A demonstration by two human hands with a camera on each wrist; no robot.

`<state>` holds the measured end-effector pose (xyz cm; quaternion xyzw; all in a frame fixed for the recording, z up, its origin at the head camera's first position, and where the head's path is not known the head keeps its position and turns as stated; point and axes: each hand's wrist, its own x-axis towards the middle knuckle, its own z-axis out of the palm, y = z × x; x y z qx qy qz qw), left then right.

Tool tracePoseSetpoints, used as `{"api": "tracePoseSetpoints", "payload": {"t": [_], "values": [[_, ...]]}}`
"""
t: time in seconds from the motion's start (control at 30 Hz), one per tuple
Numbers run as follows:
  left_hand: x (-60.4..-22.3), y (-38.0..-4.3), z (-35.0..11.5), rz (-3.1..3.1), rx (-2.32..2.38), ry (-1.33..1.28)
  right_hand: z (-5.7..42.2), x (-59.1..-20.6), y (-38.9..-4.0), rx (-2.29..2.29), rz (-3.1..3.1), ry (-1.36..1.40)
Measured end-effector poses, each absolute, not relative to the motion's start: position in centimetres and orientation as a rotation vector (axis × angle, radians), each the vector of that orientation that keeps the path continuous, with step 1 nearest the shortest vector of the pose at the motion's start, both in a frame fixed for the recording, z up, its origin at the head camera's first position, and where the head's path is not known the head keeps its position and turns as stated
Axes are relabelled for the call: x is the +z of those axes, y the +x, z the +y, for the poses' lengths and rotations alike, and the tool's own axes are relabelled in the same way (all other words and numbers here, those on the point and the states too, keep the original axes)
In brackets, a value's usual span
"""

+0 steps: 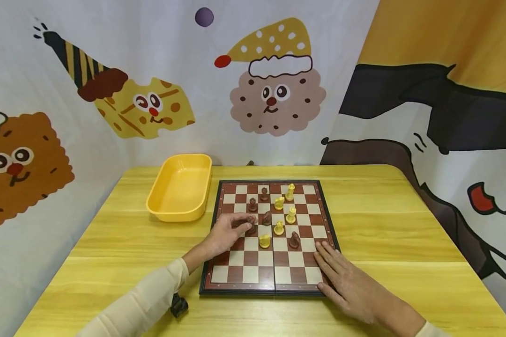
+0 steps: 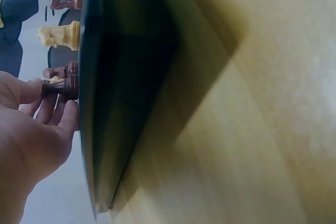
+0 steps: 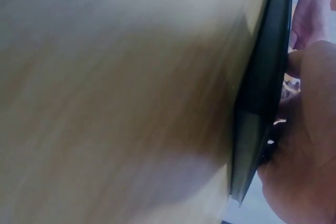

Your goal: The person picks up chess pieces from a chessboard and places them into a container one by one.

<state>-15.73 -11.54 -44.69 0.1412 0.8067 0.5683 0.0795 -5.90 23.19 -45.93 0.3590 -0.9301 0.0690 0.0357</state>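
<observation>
1. Head view: near the centre of the frame, the left hand (image 1: 226, 232) pinches a dark brown piece (image 1: 251, 229) between thumb and fingers. The piece is at the fingertips, to the right of the palm, over the left half of the chessboard (image 1: 259, 276).

2. Head view, around that grip: a brown knight (image 1: 267, 218) is just to the right of the pinched piece, and a yellow piece (image 1: 264, 241) is near it, towards the lower right. The other brown and yellow pieces are spread over the centre and upper part of the board.

3. Head view, lower right: the right hand (image 1: 350, 281) lies with its fingers extended over the board's right edge and lower right corner, well apart from the pinched piece. A second brown knight (image 1: 294, 240) is to the left of its fingertips. Upper left of centre, a yellow tray (image 1: 181, 187) sits on the wooden table (image 1: 383, 206).

4. Left wrist view, left edge: the scene appears turned sideways. The thumb is at the narrow top of the pinched piece, with the fingers below it in the frame. The base points right, to the board's dark side; whether it touches the surface I cannot tell.

5. Right wrist view, right edge: the right hand is beside the board's dark side, its fingertips partly hidden. The left hand appears blurred at upper right; its grip cannot be made out here.
</observation>
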Motion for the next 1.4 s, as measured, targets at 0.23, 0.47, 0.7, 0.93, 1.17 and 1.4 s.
{"api": "tracePoseSetpoints", "payload": {"t": [0.23,0.47,0.7,0.93,1.17,1.4], "values": [[-45.0,-16.0,-11.8,2.456,1.698,0.546,23.0,-44.7,-6.5,0.278,-2.983,1.096],[-45.2,-16.1,-12.2,2.447,1.731,0.599,22.7,-44.1,-6.5,0.29,-3.037,1.071],[-45.5,-16.3,-12.3,2.399,1.798,0.653,22.5,-43.7,-6.6,0.304,-3.083,1.036],[-45.2,-16.3,-13.0,2.357,1.842,0.622,22.4,-43.5,-6.8,0.318,-3.096,1.047],[-43.2,-17.0,-13.8,2.344,1.9,0.596,22.5,-43.3,-6.8,0.377,-3.121,1.042],[-41.6,-17.8,-15.2,2.366,1.929,0.613,22.6,-43.3,-6.7,0.358,-3.123,1.042]]}}
